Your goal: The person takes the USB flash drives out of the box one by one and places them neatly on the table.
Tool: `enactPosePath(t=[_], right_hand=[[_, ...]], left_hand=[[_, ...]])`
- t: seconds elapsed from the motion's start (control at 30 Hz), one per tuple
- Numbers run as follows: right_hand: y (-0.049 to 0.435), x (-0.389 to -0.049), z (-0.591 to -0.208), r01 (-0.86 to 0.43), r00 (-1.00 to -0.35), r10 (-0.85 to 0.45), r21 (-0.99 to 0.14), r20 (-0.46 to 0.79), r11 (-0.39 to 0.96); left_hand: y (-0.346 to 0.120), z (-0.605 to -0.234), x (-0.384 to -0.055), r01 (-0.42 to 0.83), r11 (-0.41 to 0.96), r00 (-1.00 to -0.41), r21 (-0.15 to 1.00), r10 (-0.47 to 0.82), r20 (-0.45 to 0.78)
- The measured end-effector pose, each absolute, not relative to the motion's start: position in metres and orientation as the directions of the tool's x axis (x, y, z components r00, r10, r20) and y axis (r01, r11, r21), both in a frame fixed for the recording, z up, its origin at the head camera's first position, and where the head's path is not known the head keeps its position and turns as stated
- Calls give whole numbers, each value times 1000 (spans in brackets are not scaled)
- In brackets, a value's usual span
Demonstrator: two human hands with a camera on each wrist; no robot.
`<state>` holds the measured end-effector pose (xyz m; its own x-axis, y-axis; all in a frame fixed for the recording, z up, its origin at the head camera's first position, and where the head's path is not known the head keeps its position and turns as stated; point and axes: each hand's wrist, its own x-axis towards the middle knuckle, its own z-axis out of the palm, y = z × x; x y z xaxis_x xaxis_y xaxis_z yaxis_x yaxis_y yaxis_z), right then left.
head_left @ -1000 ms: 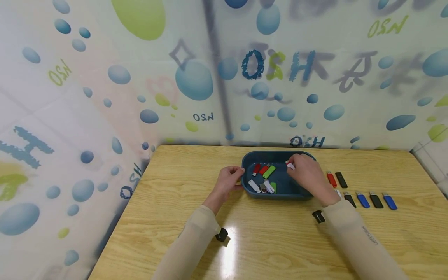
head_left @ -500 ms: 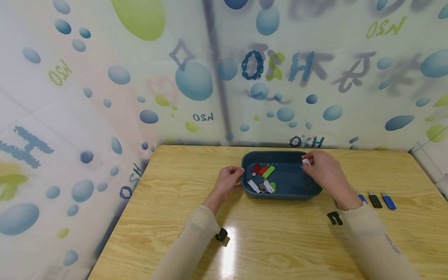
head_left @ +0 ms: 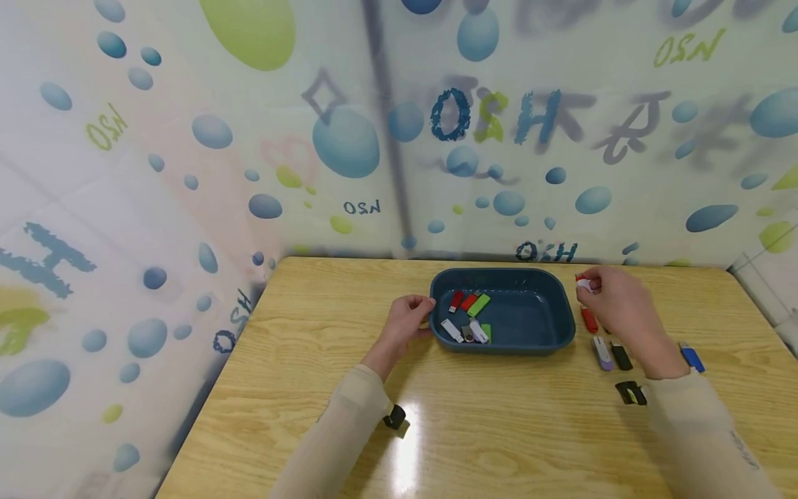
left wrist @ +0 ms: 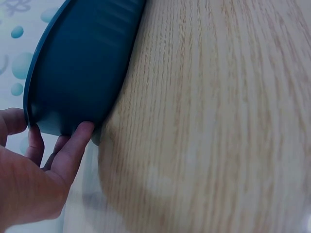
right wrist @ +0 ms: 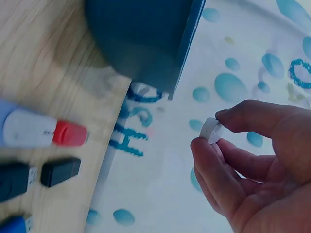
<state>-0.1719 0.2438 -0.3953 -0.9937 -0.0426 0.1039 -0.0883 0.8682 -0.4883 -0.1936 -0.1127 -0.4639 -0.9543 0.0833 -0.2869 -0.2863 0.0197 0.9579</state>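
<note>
At its left end, the dark blue plastic bin (head_left: 526, 319) is held by my left hand (head_left: 405, 322), thumb at the rim and fingers against the outer wall, as the left wrist view also shows. Inside lie several USB sticks, among them a red one (head_left: 456, 301), a green one (head_left: 479, 305) and a white one (head_left: 451, 331). To the right of the bin, my right hand (head_left: 623, 308) pinches a white and red USB stick (head_left: 583, 283) between thumb and fingers. Its white end (right wrist: 210, 130) shows in the right wrist view.
Right of the bin, several USB sticks lie on the wooden table (head_left: 299, 333): a red one (head_left: 589, 320), a white and purple one (head_left: 602, 353), a black one (head_left: 621, 355) and a blue one (head_left: 692, 357). The right forearm covers others. A patterned wall backdrop (head_left: 349, 229) stands behind.
My right hand has moved right, carrying the white and red USB stick out of the bin and past its right rim. My left hand has stayed at the bin's left end.
</note>
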Motion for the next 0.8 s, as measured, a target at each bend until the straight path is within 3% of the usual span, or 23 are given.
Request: enactPosePath(t=[0.8], right_hand=[[317, -160, -427, 17, -999, 32, -450, 25, 893]], left_hand=[[-113, -463, -194, -285, 25, -954, 958, 94, -286]])
